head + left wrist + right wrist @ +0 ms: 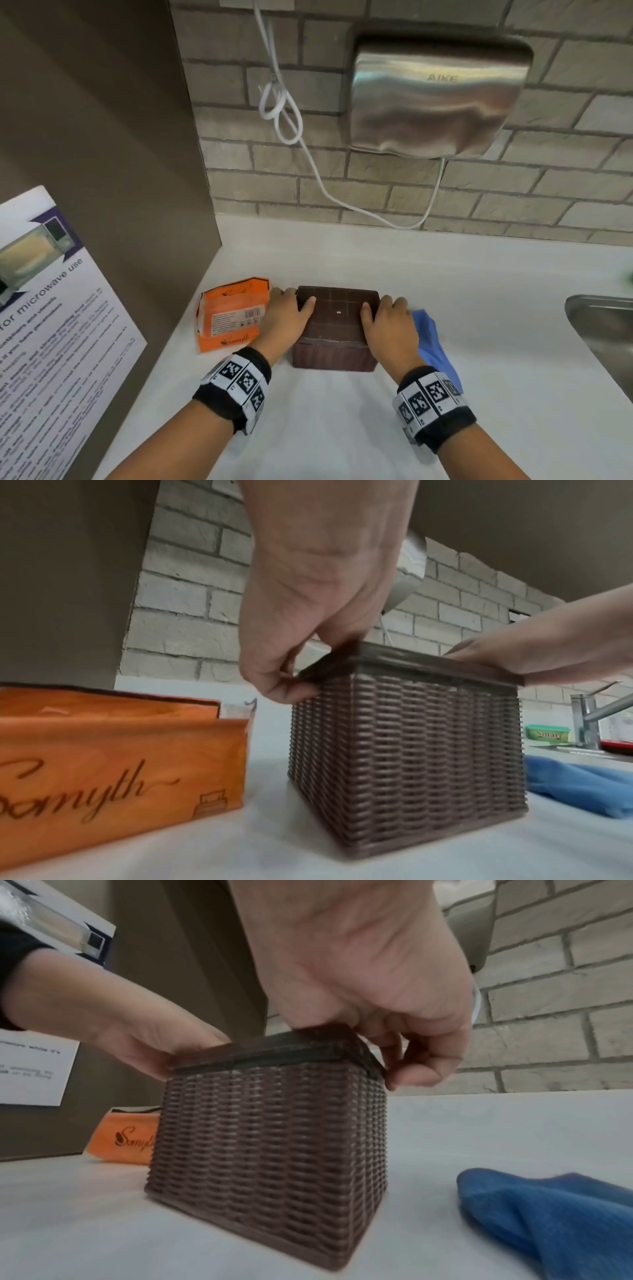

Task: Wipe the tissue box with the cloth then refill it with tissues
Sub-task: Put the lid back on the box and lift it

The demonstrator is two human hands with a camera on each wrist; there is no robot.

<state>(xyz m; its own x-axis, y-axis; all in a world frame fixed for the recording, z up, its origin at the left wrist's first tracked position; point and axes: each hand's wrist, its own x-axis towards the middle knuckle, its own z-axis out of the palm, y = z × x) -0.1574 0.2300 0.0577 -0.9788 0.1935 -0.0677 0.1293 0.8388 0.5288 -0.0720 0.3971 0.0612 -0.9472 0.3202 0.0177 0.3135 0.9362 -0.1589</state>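
Observation:
A brown woven tissue box (334, 353) (404, 753) (270, 1150) stands upright on the white counter, its flat lid (337, 313) on top. My left hand (286, 317) (298, 680) pinches the lid's left edge, thumb on top and fingers curled under the rim. My right hand (388, 320) (394, 1058) grips the lid's right edge the same way. The blue cloth (435, 346) (555, 1215) (578, 783) lies crumpled on the counter just right of the box. An orange tissue pack (229, 315) (113, 764) (126, 1139), torn open at the top, lies left of the box.
A brown cabinet side with a microwave notice (51, 325) borders the counter (325, 428) on the left. A steel hand dryer (435, 99) and its white cord (284, 113) hang on the brick wall behind. A steel sink (603, 329) with a tap (589, 718) sits at the right.

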